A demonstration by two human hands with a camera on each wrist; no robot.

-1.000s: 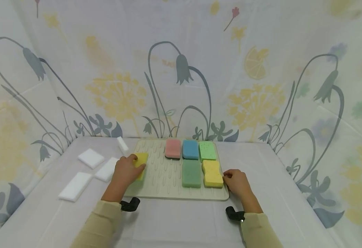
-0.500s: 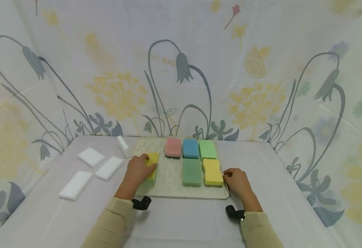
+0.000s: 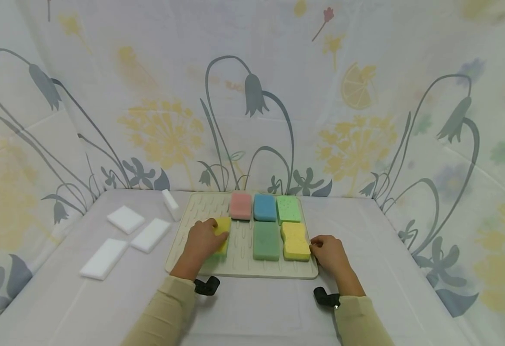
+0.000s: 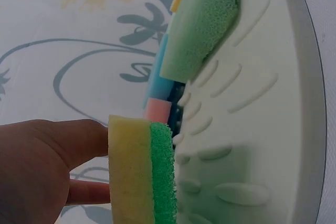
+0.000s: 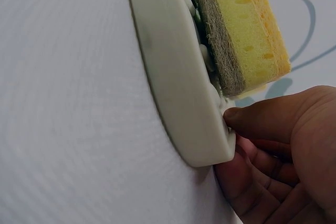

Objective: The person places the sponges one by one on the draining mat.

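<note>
My left hand (image 3: 201, 240) grips a yellow sponge (image 3: 223, 225) by its sides, low over the left half of a cream ribbed mat (image 3: 240, 262). In the left wrist view the sponge's green scouring layer (image 4: 164, 171) faces the mat. At the mat's right edge, my right hand (image 3: 331, 251) pinches the rim between thumb and fingers, as the right wrist view shows. Close by that thumb sits a wavy-sided yellow sponge (image 3: 296, 240) with a grey-brown scouring layer (image 5: 218, 38). A dark green sponge (image 3: 266, 240) lies to its left.
Along the mat's back sit a pink sponge (image 3: 240, 205), a blue sponge (image 3: 264, 207) and a light green sponge (image 3: 289, 209). Several white foam blocks (image 3: 125, 218) are on the table left of the mat. A floral cloth wall (image 3: 252, 154) rises behind.
My left hand has carried the yellow-and-green sponge rightward, from the mat's left edge farther in over the mat. The right hand has kept its place at the right edge.
</note>
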